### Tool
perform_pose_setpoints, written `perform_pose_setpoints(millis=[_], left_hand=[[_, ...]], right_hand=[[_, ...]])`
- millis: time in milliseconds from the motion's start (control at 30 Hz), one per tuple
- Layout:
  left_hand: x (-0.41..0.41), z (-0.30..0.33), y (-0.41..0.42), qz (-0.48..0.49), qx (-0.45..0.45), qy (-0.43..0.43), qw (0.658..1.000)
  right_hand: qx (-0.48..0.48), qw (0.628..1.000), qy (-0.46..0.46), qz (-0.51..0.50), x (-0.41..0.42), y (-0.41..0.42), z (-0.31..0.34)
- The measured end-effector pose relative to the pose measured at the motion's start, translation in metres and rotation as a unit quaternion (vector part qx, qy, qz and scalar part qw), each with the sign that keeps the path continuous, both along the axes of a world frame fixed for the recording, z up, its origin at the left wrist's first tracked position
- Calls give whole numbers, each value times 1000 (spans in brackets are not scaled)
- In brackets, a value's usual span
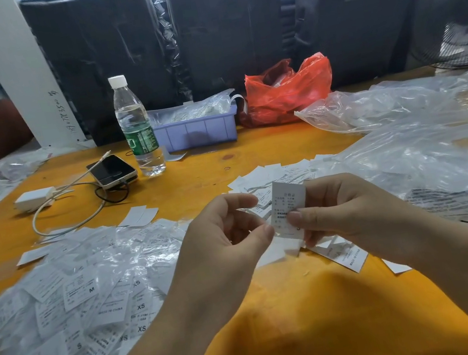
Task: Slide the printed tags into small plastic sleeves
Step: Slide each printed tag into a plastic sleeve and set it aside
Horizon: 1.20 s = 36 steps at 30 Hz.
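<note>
My right hand pinches a white printed tag upright between thumb and fingers, above the orange table. My left hand is beside it with curled fingers; its thumb tip touches the tag's lower left edge. Whether a clear sleeve is around the tag I cannot tell. Loose bare tags lie in a small pile just behind my hands. A wide heap of tags in clear plastic sleeves covers the table at my left, showing sizes M, XS and S.
Crumpled clear plastic bags fill the right side. At the back stand a water bottle, a purple bin, a red plastic bag, a phone with cable and white charger. A fan stands far right.
</note>
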<state>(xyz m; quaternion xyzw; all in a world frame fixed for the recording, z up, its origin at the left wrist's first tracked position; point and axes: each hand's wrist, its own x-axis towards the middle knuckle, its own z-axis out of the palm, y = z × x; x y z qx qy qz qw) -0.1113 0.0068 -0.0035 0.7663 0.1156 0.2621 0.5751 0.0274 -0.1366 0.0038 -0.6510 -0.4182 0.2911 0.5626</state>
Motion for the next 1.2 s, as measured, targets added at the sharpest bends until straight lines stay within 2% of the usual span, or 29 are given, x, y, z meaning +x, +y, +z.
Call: perform_pose_setpoints(millis=[433, 833, 967, 1200], left_hand=[[-1, -1, 2, 10, 38, 28, 999], [-1, 1, -1, -17, 15, 23, 999], [0, 0, -2, -24, -6, 15, 1000], [0, 1, -1, -15, 8, 16, 1000]], right_hand=[[40, 998, 36, 10, 2, -3, 7], [28, 999, -27, 4, -3, -1, 3], [34, 999, -30, 26, -6, -1, 3], [22, 999, -30, 30, -6, 0, 3]])
